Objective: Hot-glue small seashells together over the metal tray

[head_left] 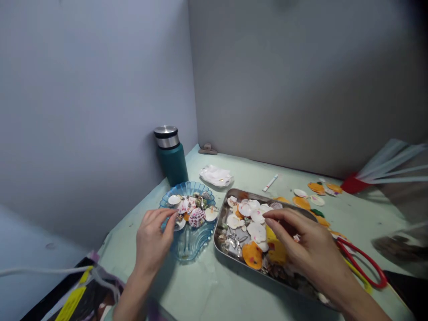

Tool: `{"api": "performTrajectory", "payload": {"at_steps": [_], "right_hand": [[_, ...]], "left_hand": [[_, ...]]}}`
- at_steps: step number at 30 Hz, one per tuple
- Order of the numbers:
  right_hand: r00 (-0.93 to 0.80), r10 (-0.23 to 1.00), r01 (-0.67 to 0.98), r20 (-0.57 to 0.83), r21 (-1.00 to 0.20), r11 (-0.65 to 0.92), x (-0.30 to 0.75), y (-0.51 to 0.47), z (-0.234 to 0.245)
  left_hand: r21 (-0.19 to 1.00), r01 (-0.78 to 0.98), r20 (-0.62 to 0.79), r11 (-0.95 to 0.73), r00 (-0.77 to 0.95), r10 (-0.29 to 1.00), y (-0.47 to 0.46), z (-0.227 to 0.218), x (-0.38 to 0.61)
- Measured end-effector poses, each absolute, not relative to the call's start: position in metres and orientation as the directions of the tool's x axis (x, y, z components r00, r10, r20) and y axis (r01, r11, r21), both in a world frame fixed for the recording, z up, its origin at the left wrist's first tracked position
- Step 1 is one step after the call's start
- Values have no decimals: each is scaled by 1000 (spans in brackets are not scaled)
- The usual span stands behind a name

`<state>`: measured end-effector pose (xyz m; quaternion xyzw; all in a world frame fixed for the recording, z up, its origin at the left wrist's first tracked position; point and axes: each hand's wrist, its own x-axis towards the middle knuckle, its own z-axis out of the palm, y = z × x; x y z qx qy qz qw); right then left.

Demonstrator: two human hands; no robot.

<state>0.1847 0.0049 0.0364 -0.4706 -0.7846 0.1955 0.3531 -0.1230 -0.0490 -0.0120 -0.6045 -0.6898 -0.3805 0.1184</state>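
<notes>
Left hand [152, 240] at lower centre, fingertips bent onto the rim of the blue glass dish [189, 243] of shells, right hand [307, 247] loosely curled over the steel tray [222, 214], hiding shells beneath, any pinch unclear, red-handled scissors [363, 261] partly covered, blurred clutter at right edge.

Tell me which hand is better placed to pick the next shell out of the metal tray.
Right. The right hand hovers over the metal tray, fingertips by a white shell; the left hand is at the blue dish.
</notes>
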Motion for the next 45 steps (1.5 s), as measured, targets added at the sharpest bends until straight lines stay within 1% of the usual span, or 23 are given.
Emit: {"api": "performTrajectory", "payload": {"at_steps": [2,5,7,10,13,15,18,21,23,25,27,30,32,34,36,38,42,43,45], "right_hand": [[-349,872,647,344,-585,489,191,6,38],[-374,883,743,282,-479,468,205,5,38],[-366,899,806,241,-402,436,219,2,34],[-316,928,888,195,-283,362,239,-5,26],[-328,933,914,149,-200,353,250,-11,16],[-374,919,902,125,-181,392,251,-14,9],[-415,903,884,110,-185,429,247,-15,-1],[-401,908,881,123,-220,419,245,-15,-9],[-392,906,860,161,-285,422,247,-14,-14],[-348,913,817,212,-410,407,250,-15,-15],[-246,943,745,222,-579,331,253,-15,-15],[-56,989,569,138,-809,145,252,-15,-13],[39,997,437,62,-899,39,248,-14,-14],[97,995,358,6,-933,-29,244,-14,-15],[130,991,335,-15,-940,-59,240,-14,-17],[151,988,328,-14,-943,-64,239,-14,-17],[199,980,300,13,-953,-48,238,-15,-15],[207,978,297,13,-954,-50,237,-15,-14],[214,977,286,11,-957,-52,236,-15,-14]], "left_hand": [[387,905,673,-179,-145,726,-50,-8,-105],[358,838,699,-413,53,714,-51,-1,-78],[351,801,681,-485,138,719,-49,3,-63],[320,782,640,-536,239,731,-40,6,-48],[238,813,544,-531,342,766,-27,5,-38],[172,845,440,-507,395,806,-19,2,-29],[85,872,292,-482,440,849,-11,-2,-16],[28,876,225,-482,464,857,-6,-5,-8],[22,876,221,-482,466,857,-1,-5,-8],[35,879,233,-475,455,859,6,-5,-9],[40,884,245,-466,444,862,13,-3,-11],[20,883,221,-470,455,863,24,0,-7],[-15,878,176,-478,473,863,29,1,-2],[-68,880,141,-470,475,868,32,0,3],[-109,887,133,-449,461,877,33,-1,6],[-116,893,132,-435,448,884,34,-3,9],[-64,891,131,-450,455,881,38,-5,17],[-31,885,146,-464,463,874,39,-5,20],[78,866,186,-494,474,861,41,-5,24]]}}
